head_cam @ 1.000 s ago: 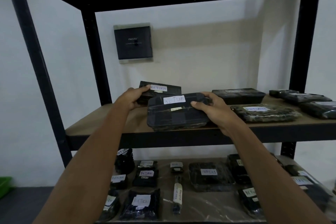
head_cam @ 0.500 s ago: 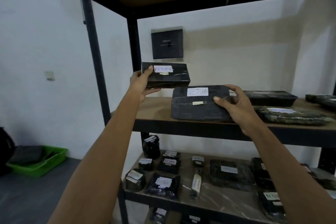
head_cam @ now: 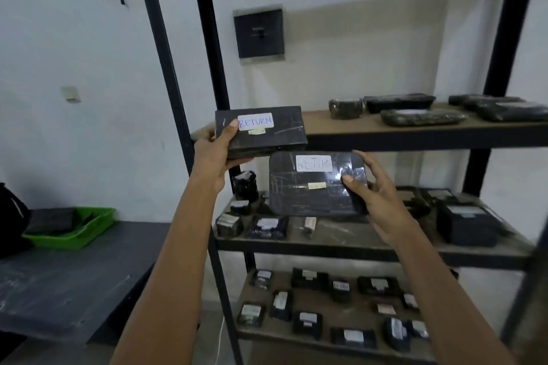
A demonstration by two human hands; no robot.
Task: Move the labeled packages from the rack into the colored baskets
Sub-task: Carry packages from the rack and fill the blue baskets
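My left hand (head_cam: pixel 218 154) grips a black box-shaped package (head_cam: pixel 272 132) with a white RETURN label, held in the air in front of the rack's left post. Just below and to the right, my right hand (head_cam: pixel 372 197) grips the right end of a flat rounded black package (head_cam: pixel 311 187), also labeled RETURN and wrapped in shiny film. Both packages are off the shelf. A green basket (head_cam: pixel 74 234) sits on a dark table at the far left, with dark items inside it.
The black metal rack (head_cam: pixel 178 92) has wooden shelves (head_cam: pixel 326 123). Several wrapped packages lie on the upper shelf at right (head_cam: pixel 421 117), and many small labeled ones fill the two lower shelves (head_cam: pixel 308 320). The dark table (head_cam: pixel 68 284) stands left of the rack.
Both packages have come off the upper shelf toward me, the right one lowered below shelf height. My view has swung left and down, showing the table, the green basket and a lower shelf.
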